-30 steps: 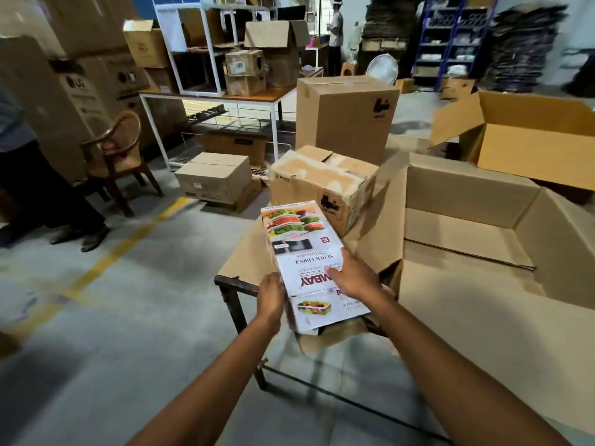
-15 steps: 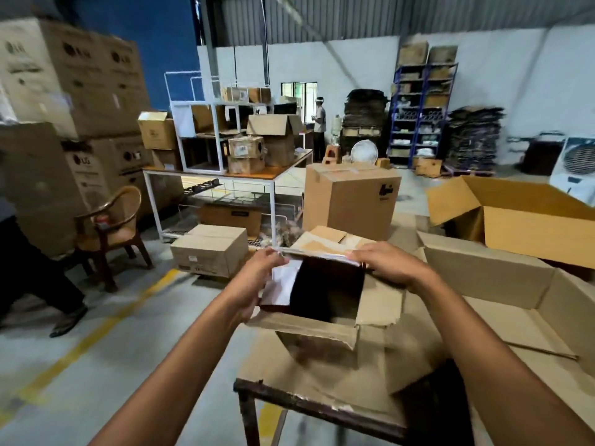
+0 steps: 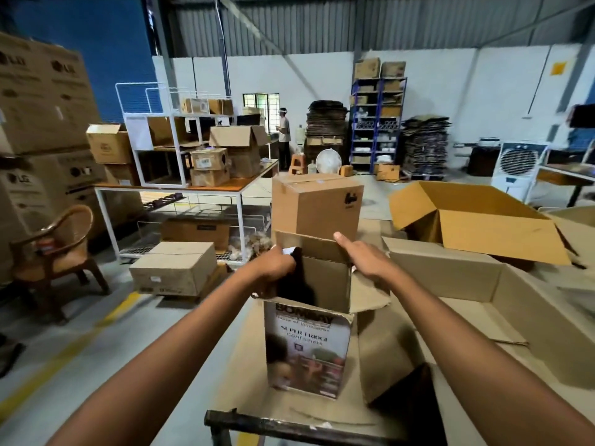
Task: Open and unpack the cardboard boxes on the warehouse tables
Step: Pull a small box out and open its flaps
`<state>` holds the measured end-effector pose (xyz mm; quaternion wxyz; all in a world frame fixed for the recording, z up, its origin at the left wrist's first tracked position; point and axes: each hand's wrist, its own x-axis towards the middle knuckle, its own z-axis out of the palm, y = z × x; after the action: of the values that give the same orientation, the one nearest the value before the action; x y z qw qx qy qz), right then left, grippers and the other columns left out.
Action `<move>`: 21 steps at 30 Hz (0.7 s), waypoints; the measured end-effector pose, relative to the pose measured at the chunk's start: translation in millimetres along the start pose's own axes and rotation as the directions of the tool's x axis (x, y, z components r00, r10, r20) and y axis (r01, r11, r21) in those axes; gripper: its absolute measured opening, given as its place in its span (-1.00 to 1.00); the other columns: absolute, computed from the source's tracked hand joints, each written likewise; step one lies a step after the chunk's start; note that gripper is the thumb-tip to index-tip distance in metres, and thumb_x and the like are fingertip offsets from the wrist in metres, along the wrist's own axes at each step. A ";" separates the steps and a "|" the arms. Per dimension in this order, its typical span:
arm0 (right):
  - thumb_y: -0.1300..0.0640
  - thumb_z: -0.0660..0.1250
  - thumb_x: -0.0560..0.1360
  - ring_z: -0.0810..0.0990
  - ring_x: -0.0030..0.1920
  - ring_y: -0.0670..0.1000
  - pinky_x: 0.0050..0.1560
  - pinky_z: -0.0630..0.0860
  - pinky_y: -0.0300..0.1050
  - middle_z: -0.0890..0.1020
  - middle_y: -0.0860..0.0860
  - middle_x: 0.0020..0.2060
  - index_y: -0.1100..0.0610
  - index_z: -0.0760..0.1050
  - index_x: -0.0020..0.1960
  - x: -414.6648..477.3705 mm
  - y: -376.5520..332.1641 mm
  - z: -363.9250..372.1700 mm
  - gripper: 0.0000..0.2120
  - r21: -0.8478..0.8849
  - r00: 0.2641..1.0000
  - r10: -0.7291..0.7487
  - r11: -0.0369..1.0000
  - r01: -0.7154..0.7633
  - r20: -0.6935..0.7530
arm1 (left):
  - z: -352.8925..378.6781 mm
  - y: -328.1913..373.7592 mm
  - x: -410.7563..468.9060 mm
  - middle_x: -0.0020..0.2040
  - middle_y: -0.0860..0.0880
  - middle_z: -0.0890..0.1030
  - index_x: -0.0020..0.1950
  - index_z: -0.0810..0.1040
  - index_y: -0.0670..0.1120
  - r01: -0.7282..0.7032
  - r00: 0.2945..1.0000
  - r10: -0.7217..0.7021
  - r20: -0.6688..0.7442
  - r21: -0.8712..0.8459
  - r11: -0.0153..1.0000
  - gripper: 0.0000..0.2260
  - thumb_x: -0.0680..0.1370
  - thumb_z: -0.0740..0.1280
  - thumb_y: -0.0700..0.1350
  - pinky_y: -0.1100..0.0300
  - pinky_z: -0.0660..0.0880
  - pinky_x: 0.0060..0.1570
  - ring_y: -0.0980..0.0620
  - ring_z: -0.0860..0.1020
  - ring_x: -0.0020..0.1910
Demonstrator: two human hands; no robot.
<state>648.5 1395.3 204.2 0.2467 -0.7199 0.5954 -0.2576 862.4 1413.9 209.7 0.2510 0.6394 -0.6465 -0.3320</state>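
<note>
While printed box (image 3: pixel 307 349) stands upright, mouth upward, left grip (image 3: pixel 277 265), right grip (image 3: pixel 363 259) clamped on flaps (image 3: pixel 309 249)

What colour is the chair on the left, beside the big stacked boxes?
The chair is brown; the head view shows it.
</note>
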 end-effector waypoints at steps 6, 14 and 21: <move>-0.31 0.26 0.51 0.65 -0.03 0.06 0.02 0.62 0.05 0.68 0.00 -0.04 -0.01 0.58 0.06 7.9 20.7 1.3 -0.60 -0.287 0.986 -0.038 0.958 -0.010 -0.164 | -6.0 -12.4 12.5 -0.24 -0.10 0.45 -0.10 0.44 -0.14 0.066 0.994 -0.083 -0.073 -0.210 0.975 -0.87 0.57 0.14 -0.29 0.15 0.41 -0.38 0.00 0.44 -0.34; 0.00 0.24 0.63 0.64 -0.02 0.12 -0.08 0.54 -0.05 0.69 0.05 -0.01 0.06 0.50 0.25 -5.7 46.8 34.9 -0.76 -0.199 0.904 -0.164 0.976 0.090 -0.395 | -8.2 -66.6 13.6 0.25 -0.15 0.53 0.40 0.41 0.00 0.027 0.930 0.125 -0.346 0.404 0.915 -0.48 0.48 0.48 -0.11 -0.05 0.58 0.05 -0.15 0.58 0.16; -0.09 0.07 0.68 0.62 -0.04 0.23 -0.18 0.45 0.00 0.67 0.14 -0.06 0.11 0.47 0.13 0.3 52.6 34.5 -0.68 -0.195 0.881 -0.169 0.977 0.089 -0.441 | -3.8 -47.4 28.7 -0.07 0.01 0.66 0.01 0.63 -0.07 -0.313 0.885 0.372 -0.280 0.232 0.921 -0.91 0.56 0.41 -0.08 0.14 0.60 -0.09 0.15 0.61 -0.14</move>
<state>633.1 1387.7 143.7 0.0206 -0.6960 0.6068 -0.3834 894.9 1386.7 173.7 0.3478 0.5797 -0.7278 -0.1148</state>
